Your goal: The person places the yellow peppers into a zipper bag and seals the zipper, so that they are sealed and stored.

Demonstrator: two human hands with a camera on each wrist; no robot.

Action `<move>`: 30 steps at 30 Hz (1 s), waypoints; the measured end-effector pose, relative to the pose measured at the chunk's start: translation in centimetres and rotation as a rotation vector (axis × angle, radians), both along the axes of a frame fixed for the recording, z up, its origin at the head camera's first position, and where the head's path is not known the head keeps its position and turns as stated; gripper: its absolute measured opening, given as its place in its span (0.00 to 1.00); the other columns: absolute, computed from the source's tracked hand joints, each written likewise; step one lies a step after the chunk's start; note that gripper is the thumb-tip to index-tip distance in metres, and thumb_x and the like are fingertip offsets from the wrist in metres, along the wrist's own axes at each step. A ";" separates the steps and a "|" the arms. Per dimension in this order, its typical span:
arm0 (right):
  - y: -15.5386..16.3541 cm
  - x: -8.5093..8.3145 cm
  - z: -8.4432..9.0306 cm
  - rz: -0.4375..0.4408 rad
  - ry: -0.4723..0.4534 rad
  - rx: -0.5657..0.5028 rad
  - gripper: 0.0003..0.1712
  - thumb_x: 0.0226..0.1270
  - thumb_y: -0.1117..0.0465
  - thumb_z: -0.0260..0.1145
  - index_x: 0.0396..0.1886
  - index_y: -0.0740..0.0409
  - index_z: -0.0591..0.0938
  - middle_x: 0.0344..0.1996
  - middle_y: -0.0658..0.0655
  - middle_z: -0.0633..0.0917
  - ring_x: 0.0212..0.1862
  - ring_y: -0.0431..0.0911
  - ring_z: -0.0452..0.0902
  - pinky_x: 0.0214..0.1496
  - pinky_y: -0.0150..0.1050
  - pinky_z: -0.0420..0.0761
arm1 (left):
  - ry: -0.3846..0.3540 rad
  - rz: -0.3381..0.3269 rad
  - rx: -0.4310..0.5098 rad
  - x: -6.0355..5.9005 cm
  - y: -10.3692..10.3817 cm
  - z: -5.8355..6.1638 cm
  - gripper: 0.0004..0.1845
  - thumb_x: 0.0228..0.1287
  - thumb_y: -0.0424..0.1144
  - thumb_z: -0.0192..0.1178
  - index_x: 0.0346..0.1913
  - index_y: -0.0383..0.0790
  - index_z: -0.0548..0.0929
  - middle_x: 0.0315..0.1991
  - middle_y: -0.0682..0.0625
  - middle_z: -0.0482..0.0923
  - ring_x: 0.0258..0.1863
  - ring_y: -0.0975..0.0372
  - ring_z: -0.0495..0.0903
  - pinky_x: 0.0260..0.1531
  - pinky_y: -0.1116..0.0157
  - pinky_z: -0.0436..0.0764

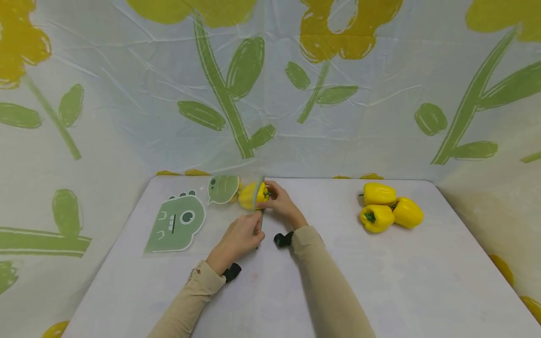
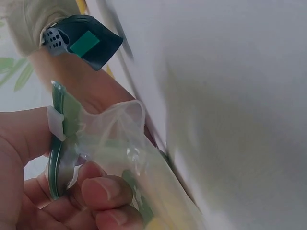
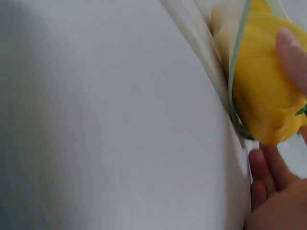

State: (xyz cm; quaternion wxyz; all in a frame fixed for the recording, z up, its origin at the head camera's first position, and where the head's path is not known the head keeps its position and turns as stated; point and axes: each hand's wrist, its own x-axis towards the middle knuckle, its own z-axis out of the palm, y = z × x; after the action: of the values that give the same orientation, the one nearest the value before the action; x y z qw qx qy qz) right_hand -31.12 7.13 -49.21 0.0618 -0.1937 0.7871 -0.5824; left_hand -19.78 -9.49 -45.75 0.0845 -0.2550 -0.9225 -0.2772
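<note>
A yellow bell pepper (image 1: 250, 195) sits at the mouth of a clear zip bag (image 1: 222, 188) printed with a green dinosaur, near the table's far edge. My right hand (image 1: 274, 199) grips the pepper from the right; in the right wrist view a fingertip (image 3: 292, 52) presses on the pepper (image 3: 264, 96), which is partly past the bag's green rim (image 3: 236, 72). My left hand (image 1: 249, 232) pinches the bag's near edge. The left wrist view shows its fingers (image 2: 103, 189) holding the green zip strip (image 2: 57, 143) with its white slider.
A second dinosaur bag (image 1: 175, 224) lies flat on the white table (image 1: 380, 281) to the left. Three more yellow peppers (image 1: 390, 212) are piled at the right rear. Flower-patterned sheeting walls in the back and both sides.
</note>
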 end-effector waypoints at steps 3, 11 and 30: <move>-0.5 0.1 0.1 -0.046 0.010 0.067 0.43 0.50 0.66 0.77 0.67 0.54 0.70 0.54 0.64 0.79 0.51 0.52 0.73 0.56 0.47 0.71 | 0.017 -0.009 0.002 0.1 0.0 0.0 0.15 0.48 0.28 0.64 0.26 0.45 0.67 0.19 0.57 0.66 0.17 0.64 0.66 0.19 0.66 0.66; -1.3 0.4 0.4 -0.128 0.055 0.262 0.42 0.49 0.60 0.77 0.65 0.51 0.70 0.49 0.63 0.80 0.53 0.55 0.70 0.59 0.60 0.56 | 0.026 -0.011 0.001 0.0 -0.1 0.0 0.15 0.48 0.27 0.63 0.26 0.46 0.67 0.18 0.57 0.66 0.17 0.64 0.66 0.19 0.67 0.66; -1.4 0.5 0.6 -0.075 0.061 0.398 0.39 0.54 0.53 0.70 0.68 0.48 0.73 0.48 0.60 0.81 0.54 0.57 0.68 0.58 0.61 0.58 | 0.021 -0.033 0.003 0.0 -0.1 -0.1 0.15 0.45 0.28 0.63 0.25 0.45 0.67 0.18 0.57 0.66 0.18 0.64 0.68 0.20 0.66 0.67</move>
State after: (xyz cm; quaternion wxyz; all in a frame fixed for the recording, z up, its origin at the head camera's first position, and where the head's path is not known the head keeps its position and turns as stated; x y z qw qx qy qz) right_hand -30.62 5.74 -48.62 0.0533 -0.1659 0.8947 -0.4112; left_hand -19.83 -9.63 -45.88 0.0899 -0.2731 -0.9168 -0.2771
